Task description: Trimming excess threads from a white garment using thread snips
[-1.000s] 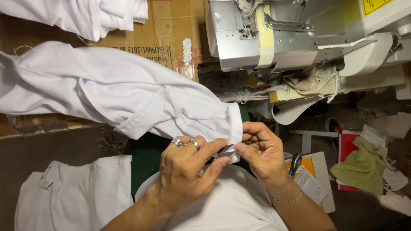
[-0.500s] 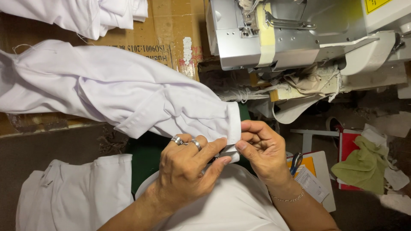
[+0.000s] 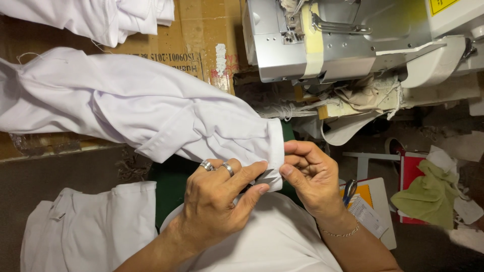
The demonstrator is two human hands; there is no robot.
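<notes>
A white garment (image 3: 136, 106) stretches from the left edge toward the middle, ending in a ribbed cuff (image 3: 275, 151). My left hand (image 3: 217, 201), with two rings on it, pinches the cuff's lower edge from the left. My right hand (image 3: 312, 176), a thin bracelet on its wrist, pinches the same edge from the right. Small metal snips seem to sit between my left fingers at the cuff, mostly hidden.
A white-grey sewing machine (image 3: 348, 40) fills the top right. Cardboard (image 3: 201, 30) lies behind the garment, more white garments at top left (image 3: 96, 17) and bottom left (image 3: 91, 226). A green cloth (image 3: 428, 194), red folder and papers with a pen (image 3: 348, 191) lie at right.
Both hands stay at the cuff; the fingers have shifted slightly along its edge. The garment has barely moved.
</notes>
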